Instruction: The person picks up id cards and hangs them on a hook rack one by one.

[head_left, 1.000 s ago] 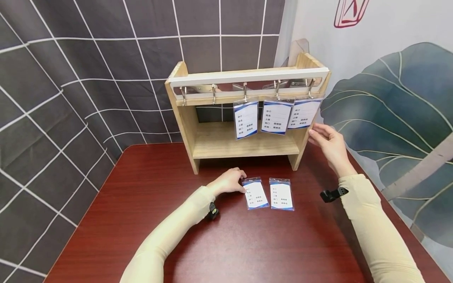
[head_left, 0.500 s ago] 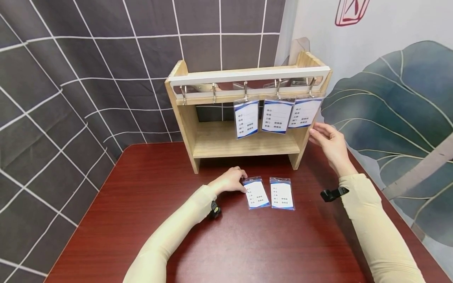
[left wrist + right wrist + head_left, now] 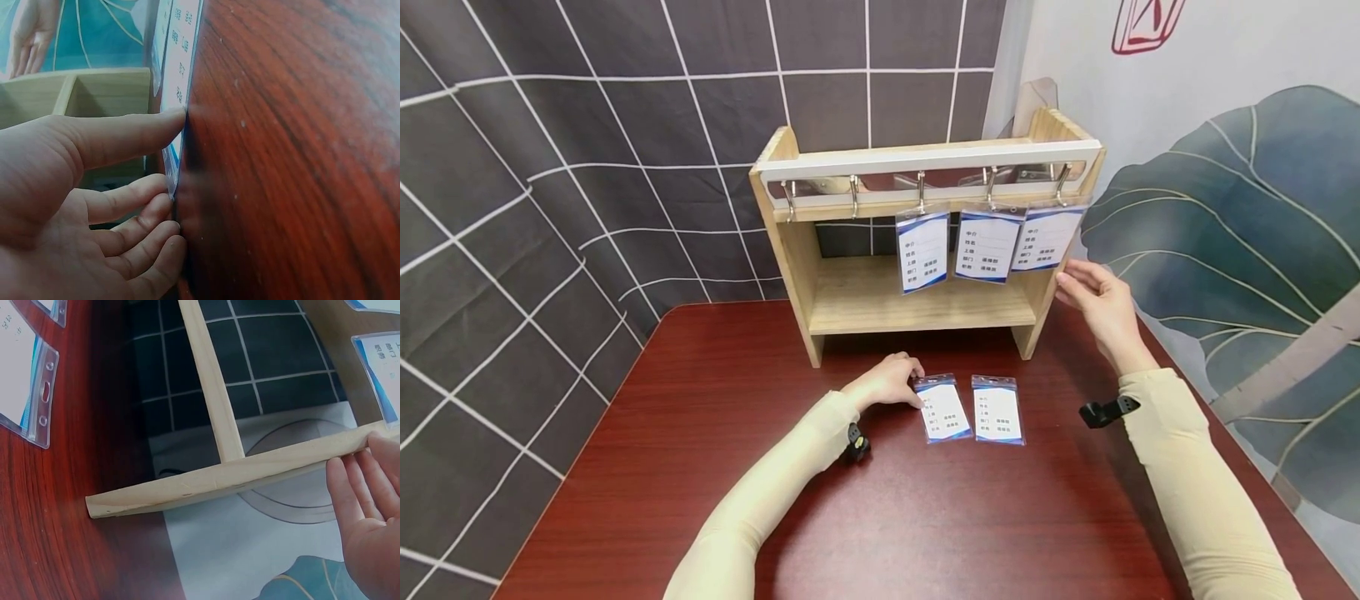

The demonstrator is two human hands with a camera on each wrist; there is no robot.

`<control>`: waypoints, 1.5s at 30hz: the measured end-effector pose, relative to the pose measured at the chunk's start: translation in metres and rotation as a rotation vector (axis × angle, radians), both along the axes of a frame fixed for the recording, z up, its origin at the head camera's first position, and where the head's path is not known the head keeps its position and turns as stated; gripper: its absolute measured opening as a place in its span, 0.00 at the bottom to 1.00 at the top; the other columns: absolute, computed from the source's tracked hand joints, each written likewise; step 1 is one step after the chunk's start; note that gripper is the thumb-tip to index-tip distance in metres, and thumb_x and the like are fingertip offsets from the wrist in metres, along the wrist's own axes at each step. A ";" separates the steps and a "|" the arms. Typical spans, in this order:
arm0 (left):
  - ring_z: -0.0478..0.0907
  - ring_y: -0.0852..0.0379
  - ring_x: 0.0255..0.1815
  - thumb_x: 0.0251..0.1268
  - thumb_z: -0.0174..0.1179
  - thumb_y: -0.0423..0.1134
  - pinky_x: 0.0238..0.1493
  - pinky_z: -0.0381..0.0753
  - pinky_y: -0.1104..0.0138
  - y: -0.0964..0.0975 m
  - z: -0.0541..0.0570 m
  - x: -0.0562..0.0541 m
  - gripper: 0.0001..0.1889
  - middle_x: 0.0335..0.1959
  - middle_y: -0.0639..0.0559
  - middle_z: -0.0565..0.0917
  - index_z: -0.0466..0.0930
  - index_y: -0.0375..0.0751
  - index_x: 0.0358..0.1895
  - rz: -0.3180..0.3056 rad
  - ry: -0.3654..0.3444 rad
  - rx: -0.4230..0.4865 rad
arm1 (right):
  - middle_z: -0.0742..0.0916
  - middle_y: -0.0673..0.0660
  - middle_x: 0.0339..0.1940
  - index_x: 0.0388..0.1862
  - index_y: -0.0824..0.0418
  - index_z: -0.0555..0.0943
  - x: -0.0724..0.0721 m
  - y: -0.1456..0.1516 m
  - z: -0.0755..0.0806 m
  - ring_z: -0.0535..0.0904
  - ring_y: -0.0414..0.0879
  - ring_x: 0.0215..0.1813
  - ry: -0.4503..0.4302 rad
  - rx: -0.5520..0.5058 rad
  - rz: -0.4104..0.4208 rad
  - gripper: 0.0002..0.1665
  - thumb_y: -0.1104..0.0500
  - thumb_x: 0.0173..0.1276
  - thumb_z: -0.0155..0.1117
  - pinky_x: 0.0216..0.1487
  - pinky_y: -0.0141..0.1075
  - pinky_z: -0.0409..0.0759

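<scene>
Two clear-sleeved name badges lie flat on the table: a left badge (image 3: 946, 410) and a right badge (image 3: 997, 412). My left hand (image 3: 886, 383) rests beside the left badge; in the left wrist view the thumb touches its edge and the loosely bent fingers lie by its top corner. At the right, my right hand (image 3: 1103, 312) touches the side panel (image 3: 187, 487) of a wooden rack (image 3: 917, 312) with fairly straight fingers. Three more badges hang from the rack's clip hooks: one in the middle (image 3: 922, 254), one right of it (image 3: 988, 248), one far right (image 3: 1048, 237).
Two hooks on the left, including this hook (image 3: 853, 198), carry no badge. A white slotted rail (image 3: 925, 157) runs along the rack's upper front. The red-brown table (image 3: 715, 467) extends toward me. Dark tiled cloth (image 3: 722, 125) hangs behind.
Both hands keep their places at the left badge and the side panel. The head view shifts very slightly; the badges stay where they are.
</scene>
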State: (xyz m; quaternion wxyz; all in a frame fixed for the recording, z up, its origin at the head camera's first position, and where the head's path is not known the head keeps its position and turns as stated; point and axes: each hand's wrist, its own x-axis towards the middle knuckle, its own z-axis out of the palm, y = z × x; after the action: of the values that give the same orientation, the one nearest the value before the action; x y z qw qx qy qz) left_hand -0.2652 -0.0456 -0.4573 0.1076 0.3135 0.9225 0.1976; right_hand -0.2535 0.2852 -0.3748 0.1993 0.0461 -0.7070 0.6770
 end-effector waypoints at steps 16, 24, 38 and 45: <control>0.76 0.56 0.43 0.44 0.79 0.35 0.51 0.74 0.68 0.001 -0.003 -0.002 0.26 0.39 0.50 0.81 0.76 0.38 0.46 0.037 -0.061 0.096 | 0.87 0.43 0.42 0.57 0.65 0.80 0.000 0.000 0.000 0.85 0.34 0.43 0.004 -0.024 0.008 0.19 0.62 0.69 0.69 0.45 0.29 0.82; 0.75 0.60 0.36 0.44 0.79 0.31 0.43 0.74 0.71 0.001 -0.007 -0.003 0.24 0.35 0.52 0.80 0.77 0.38 0.44 0.094 -0.126 0.185 | 0.87 0.43 0.42 0.57 0.64 0.81 0.001 0.001 -0.001 0.85 0.34 0.43 0.002 -0.033 0.009 0.19 0.62 0.69 0.69 0.45 0.29 0.82; 0.77 0.62 0.33 0.46 0.75 0.24 0.40 0.77 0.73 0.002 -0.007 -0.004 0.20 0.32 0.52 0.80 0.77 0.36 0.43 0.135 -0.164 0.296 | 0.86 0.42 0.43 0.61 0.68 0.78 -0.002 0.002 0.000 0.85 0.33 0.43 -0.023 -0.010 -0.003 0.24 0.61 0.69 0.69 0.45 0.28 0.82; 0.78 0.61 0.34 0.47 0.74 0.23 0.39 0.78 0.73 0.001 -0.006 -0.004 0.20 0.33 0.51 0.80 0.77 0.36 0.43 0.128 -0.154 0.330 | 0.86 0.42 0.42 0.60 0.68 0.78 -0.002 0.002 0.000 0.85 0.33 0.43 -0.013 -0.012 0.005 0.23 0.62 0.69 0.69 0.43 0.25 0.82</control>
State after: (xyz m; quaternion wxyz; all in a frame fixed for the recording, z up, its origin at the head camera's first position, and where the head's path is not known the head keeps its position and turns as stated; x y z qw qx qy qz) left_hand -0.2688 -0.0443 -0.4632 0.1121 0.2515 0.8846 0.3763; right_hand -0.2552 0.2869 -0.3746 0.1932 0.0422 -0.7040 0.6821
